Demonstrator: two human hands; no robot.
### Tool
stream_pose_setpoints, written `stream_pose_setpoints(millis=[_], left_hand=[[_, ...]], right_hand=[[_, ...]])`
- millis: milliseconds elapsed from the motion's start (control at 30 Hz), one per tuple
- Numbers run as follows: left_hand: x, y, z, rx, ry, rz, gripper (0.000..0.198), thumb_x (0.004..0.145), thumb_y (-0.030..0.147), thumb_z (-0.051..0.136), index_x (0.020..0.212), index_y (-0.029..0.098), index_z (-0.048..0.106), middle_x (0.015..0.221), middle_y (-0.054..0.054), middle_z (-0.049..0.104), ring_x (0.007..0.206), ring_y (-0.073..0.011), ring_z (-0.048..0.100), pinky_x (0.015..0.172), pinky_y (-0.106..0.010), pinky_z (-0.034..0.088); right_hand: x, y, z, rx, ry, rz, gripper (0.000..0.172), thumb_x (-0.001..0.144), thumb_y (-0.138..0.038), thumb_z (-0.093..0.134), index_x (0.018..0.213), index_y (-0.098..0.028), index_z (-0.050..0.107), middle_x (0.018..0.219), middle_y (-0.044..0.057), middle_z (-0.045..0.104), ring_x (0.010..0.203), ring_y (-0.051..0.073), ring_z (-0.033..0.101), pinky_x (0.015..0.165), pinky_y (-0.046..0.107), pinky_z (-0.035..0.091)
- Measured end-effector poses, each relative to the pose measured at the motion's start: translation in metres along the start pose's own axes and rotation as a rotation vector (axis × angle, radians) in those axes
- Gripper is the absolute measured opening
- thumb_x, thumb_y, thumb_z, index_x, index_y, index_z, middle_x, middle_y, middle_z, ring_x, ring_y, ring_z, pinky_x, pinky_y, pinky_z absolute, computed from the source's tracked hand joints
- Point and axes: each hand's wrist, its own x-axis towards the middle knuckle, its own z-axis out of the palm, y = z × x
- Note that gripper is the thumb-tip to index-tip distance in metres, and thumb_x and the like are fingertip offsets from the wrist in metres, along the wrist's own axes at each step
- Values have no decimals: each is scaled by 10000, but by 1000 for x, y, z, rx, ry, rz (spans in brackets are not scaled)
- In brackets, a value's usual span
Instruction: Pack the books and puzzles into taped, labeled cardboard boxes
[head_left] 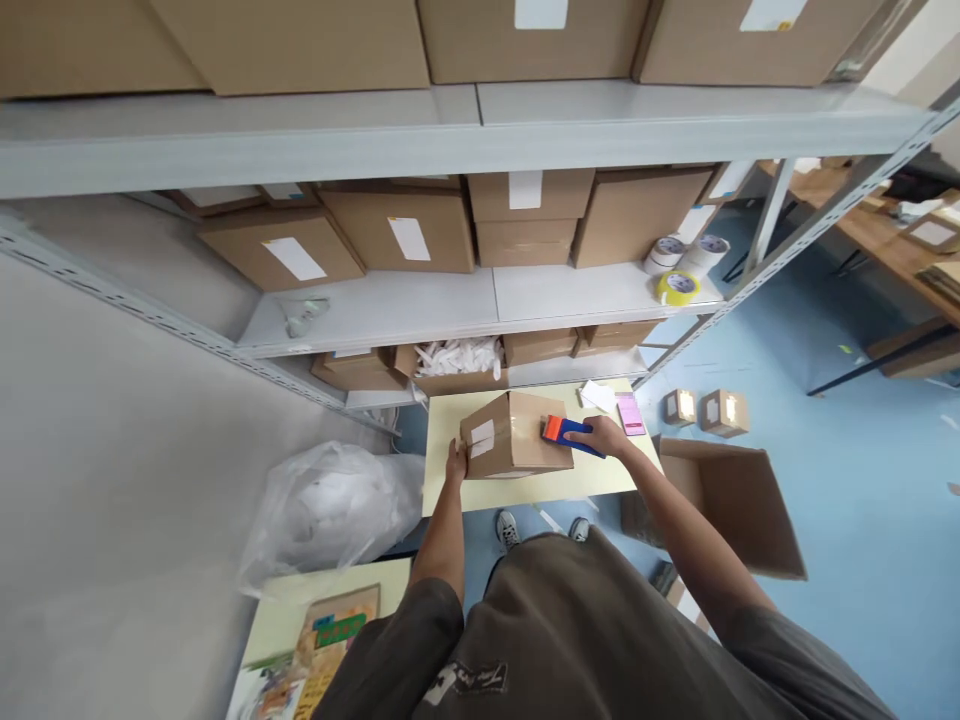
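Observation:
A brown cardboard box (531, 425) with a white label on its left side rests on a pale yellow table (450, 405). My left hand (456, 463) lies against the box's left side; its fingers are mostly hidden. With my right hand (602, 437) I grip a blue hand tool (577, 438) with an orange-red head, shaped somewhat like a scraper. The tool's head is at the right part of the box top, where clear tape shines. To the right on the table are white papers (598, 396) and a pink-screened phone (630, 413).
Before me stands a shelf rack (480, 145) full of cartons, with tape rolls (679, 288) at its right. A large open carton (739, 500) and two small boxes (724, 412) are on the floor at right. A plastic bag (337, 515) bulges at left.

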Motion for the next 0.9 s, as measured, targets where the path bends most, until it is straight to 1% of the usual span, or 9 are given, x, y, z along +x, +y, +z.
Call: stream_pose_setpoints(millis=[100,167,233,367,467,567,667,767,900], left_hand=[[3,-6,-31,55,73,-106,450,1052,455,598,1338,110,649,1141,-201,788,1223,-381,715,956,-396,532],[3,0,-51,46,94,-79,412,1090,468,510,1272,152,702,1165,-182,793,1239,-324,717,983,-372,535],[-1,13,-66,-22,63,12,482,1119,510,406,1201,184,751,1177,-161,804,1218,-279,728,995,-350,544],[-14,47,-77,-116,-80,207,522,1061,611,534,1252,187,770,1269,-163,796,1295,-332,696,1069,-393,522],[-23,61,-73,-28,-25,180,551,1017,609,638,1350,178,720,1400,-183,740,1371,-363,652,1116,-416,491],[-27,66,-66,-34,-23,181,515,1043,557,615,1367,168,709,1449,-189,712,1414,-342,627,1144,-394,479],[-31,75,-48,-89,-74,202,465,1068,485,581,1387,168,695,1438,-178,722,1390,-319,646,1158,-398,477],[-37,98,-14,-98,-126,199,463,1078,461,560,1407,157,673,1448,-177,717,1380,-304,653,1153,-390,481],[-56,138,50,8,-171,197,485,1088,505,533,1404,160,661,1414,-176,734,1371,-305,656,1127,-379,495]], right_hand=[[10,-60,6,-82,4,-7,679,788,-909,680,751,-231,698,834,117,768,824,294,737,632,322,433],[19,-93,8,-126,-23,-17,682,766,-911,705,791,-230,735,887,142,787,877,319,754,646,327,450],[28,-120,10,-168,-58,-38,697,753,-913,719,856,-225,770,928,158,799,927,337,762,672,334,473],[37,-164,19,-241,-88,-64,754,770,-896,718,1052,-202,800,1060,181,806,1041,355,763,768,350,521],[34,-183,27,-261,-84,-69,764,799,-863,720,1157,-193,790,1157,190,797,1117,359,754,835,359,542],[26,-183,28,-266,-70,-70,768,816,-841,728,1203,-180,778,1224,206,783,1170,366,741,878,364,552],[19,-165,20,-244,-40,-55,762,824,-826,739,1204,-167,774,1234,222,777,1175,371,739,891,368,557],[12,-132,2,-226,1,-13,762,818,-819,757,1186,-152,778,1191,236,783,1151,375,746,888,371,558],[5,-69,-33,-232,29,50,794,806,-856,738,1156,-144,788,1143,226,796,1099,364,759,846,356,554]])
